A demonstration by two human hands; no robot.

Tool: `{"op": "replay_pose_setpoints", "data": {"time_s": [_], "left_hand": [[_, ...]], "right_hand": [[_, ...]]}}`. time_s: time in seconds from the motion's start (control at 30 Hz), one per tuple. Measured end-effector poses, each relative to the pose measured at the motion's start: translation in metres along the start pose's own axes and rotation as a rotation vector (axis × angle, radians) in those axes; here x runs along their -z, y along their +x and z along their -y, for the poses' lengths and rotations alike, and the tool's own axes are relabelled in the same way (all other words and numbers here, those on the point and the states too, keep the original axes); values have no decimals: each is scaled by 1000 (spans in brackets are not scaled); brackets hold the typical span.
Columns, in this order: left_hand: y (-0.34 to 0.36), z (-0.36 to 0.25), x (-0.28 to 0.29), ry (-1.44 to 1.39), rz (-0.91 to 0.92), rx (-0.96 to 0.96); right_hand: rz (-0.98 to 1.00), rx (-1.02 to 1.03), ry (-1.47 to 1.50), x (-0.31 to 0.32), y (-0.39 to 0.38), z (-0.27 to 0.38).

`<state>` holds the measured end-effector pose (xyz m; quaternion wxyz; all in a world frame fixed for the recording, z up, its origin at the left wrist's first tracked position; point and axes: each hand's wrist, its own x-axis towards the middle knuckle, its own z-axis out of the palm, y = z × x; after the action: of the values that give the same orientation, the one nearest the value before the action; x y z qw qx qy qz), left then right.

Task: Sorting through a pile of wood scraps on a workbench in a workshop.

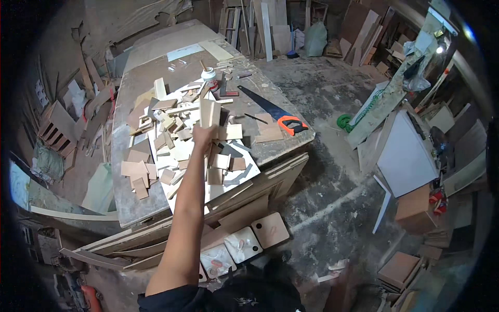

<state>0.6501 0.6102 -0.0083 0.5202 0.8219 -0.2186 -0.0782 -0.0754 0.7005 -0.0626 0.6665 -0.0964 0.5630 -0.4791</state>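
My left arm stretches out over the workbench (280, 151), and my left hand (202, 134) is closed around the lower end of a pale wooden block (209, 112). Below and around the hand lies a heap of small wood offcuts (179, 148), pale and brown, partly spread on a white board (253, 170). Just beyond the block stands a white glue-like bottle (209, 78) with a red label. To the right of the heap rests a handsaw (270, 108) with an orange and black handle. A thin dark stick (255, 118) lies beside its blade. My right hand is out of view.
Two flat sheets (185, 52) lie at the bench's far end. Stools (270, 230) stand under its near edge. On the right are a slanted white panel (408, 153), a post with a green coiled hose (344, 122) and a brown box (416, 210). Boards lean at the back.
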Motion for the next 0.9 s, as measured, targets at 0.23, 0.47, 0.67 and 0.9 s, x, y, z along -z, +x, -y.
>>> {"op": "replay_pose_setpoints", "data": {"time_s": [0.23,0.47,0.67,0.9], "left_hand": [[-23,65,105,-400,-286,80],[-88,97,149,-205,-353,199],[-110,32,94,-435,-314,138],[-150,-109,-104,-104,-88,136]], "right_hand": [[82,-188,-31,-29,62,-6],[244,-276,-107,-90,119,22],[358,-206,-60,-135,146,74],[407,-341,-84,-156,281,120]]}}
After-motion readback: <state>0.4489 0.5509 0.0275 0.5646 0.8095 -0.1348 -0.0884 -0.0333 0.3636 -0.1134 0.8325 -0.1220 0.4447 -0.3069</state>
